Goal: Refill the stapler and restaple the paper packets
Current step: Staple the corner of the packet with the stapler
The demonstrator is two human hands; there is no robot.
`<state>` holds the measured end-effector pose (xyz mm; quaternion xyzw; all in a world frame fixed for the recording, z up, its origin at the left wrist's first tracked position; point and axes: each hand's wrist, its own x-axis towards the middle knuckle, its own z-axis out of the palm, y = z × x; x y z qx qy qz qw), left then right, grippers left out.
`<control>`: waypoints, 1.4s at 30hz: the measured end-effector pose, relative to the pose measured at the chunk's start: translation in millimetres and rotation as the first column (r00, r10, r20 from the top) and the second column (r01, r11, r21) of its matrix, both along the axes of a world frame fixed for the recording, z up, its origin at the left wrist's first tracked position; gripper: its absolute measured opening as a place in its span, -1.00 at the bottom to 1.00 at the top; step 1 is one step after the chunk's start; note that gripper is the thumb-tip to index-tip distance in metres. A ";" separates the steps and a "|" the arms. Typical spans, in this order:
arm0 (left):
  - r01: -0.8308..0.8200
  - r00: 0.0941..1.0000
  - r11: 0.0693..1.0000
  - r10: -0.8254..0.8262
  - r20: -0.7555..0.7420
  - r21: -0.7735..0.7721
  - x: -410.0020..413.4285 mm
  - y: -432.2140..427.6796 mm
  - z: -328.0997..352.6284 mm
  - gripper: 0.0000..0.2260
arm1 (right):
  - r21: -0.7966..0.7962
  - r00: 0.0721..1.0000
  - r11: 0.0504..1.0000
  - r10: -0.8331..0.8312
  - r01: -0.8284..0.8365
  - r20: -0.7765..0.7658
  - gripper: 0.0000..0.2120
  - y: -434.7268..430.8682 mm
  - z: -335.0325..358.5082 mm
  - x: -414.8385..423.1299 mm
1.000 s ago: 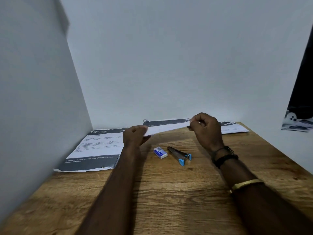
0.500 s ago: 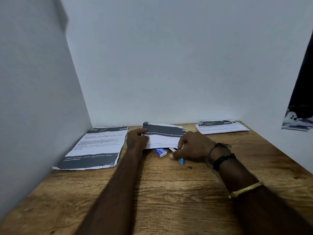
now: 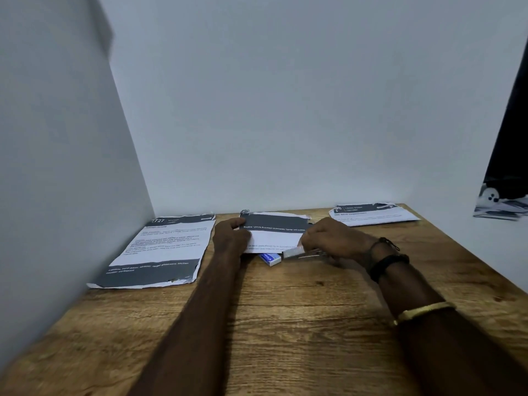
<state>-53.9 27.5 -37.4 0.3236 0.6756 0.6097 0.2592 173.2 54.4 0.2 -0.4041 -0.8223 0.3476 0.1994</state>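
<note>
A paper packet (image 3: pixel 274 231) with a dark band lies in the middle of the wooden table (image 3: pixel 285 324), its print upside down to me. My left hand (image 3: pixel 231 237) holds its left edge, thumb on top. My right hand (image 3: pixel 334 242) grips the stapler (image 3: pixel 297 252), whose metal nose points left at the packet's near right corner. A small blue and white staple box (image 3: pixel 270 258) lies just below the packet's front edge, partly hidden by it.
A larger printed packet (image 3: pixel 160 250) lies at the left by the side wall. Another packet (image 3: pixel 371 214) lies at the far right corner. Walls close the table at the back and left. A dark object (image 3: pixel 503 201) hangs off to the right.
The middle packet went from held up to lying flat on the table. My right hand let go of it, dropped to the stapler and picked it up. My left hand kept its hold.
</note>
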 end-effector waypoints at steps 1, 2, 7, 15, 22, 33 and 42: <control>0.007 1.000 1.000 -0.007 -0.004 0.001 0.4 -0.4 -0.2 -0.58 | -0.024 0.999 1.000 -0.009 0.008 -0.049 -0.69 -0.1 1.5 -0.2; 0.017 1.000 1.000 -0.017 -0.011 0.006 1.0 -1.2 -0.4 -0.61 | -0.051 0.993 0.998 -0.032 0.027 -0.114 -0.71 -0.5 2.8 -1.1; 0.103 0.993 0.992 -0.106 0.041 0.078 10.1 -9.3 4.9 -0.82 | -0.408 0.807 0.913 -0.237 -0.005 -0.541 -0.85 4.4 1.6 -7.2; 0.378 0.925 0.925 -0.379 0.035 0.033 33.8 -27.9 27.9 -0.76 | -0.460 0.626 0.888 -0.376 0.032 -0.683 -0.93 14.1 -12.6 -20.3; 0.447 0.887 0.894 -0.448 -0.110 -0.031 31.9 -22.4 27.6 -0.77 | -0.214 0.651 0.945 -0.326 0.248 -0.686 -0.76 11.2 -17.3 -24.3; 0.478 0.868 0.879 -0.472 -0.157 0.001 35.7 -18.1 25.5 -0.72 | -0.088 0.724 0.952 -0.282 0.294 -0.630 -0.77 4.6 -18.3 -29.2; 0.547 0.829 0.837 -0.543 -0.132 -0.004 38.0 -17.2 28.8 -0.68 | -0.092 0.706 0.940 -0.308 0.328 -0.638 -0.81 5.0 -16.6 -29.1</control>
